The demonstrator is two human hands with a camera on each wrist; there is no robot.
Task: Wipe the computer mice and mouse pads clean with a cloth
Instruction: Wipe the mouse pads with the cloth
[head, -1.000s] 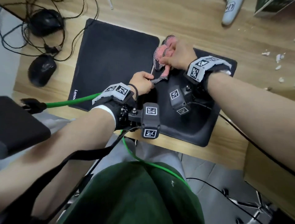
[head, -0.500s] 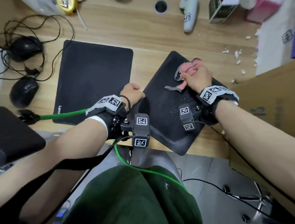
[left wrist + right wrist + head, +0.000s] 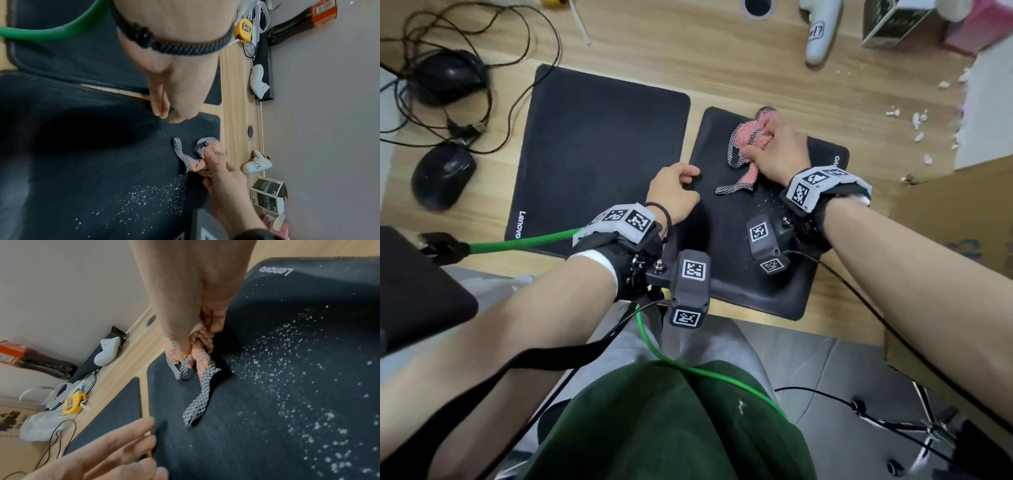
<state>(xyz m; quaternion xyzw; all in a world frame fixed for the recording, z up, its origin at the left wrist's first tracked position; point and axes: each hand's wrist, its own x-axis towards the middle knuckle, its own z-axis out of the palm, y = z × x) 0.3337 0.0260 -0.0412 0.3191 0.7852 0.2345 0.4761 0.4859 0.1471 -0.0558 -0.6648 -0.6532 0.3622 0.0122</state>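
Observation:
Two black mouse pads lie side by side on the desk, the left pad [image 3: 599, 154] bare and the right pad [image 3: 753, 267] dusted with white crumbs [image 3: 308, 386]. My right hand [image 3: 760, 144] grips a bunched pink cloth [image 3: 748, 135] with a checkered border and presses it on the right pad's far part. A checkered strip [image 3: 203, 389] of it trails loose on the pad. My left hand [image 3: 688, 176] pinches the right pad's left edge with curled fingers [image 3: 160, 110]. Two black mice [image 3: 443, 174] [image 3: 448, 75] sit at the far left among cables.
Tangled black cables [image 3: 517, 68] spread over the desk's left. A white controller [image 3: 818, 34], a small box [image 3: 887, 24] and a yellow tape measure [image 3: 244, 30] stand along the back. A cardboard box [image 3: 962, 240] stands at the right, with white crumbs [image 3: 917, 120] on the desk.
My left hand let go of the cloth's strip and took the right pad's left edge. The right pad turned from skewed to nearly square. My right hand kept the cloth.

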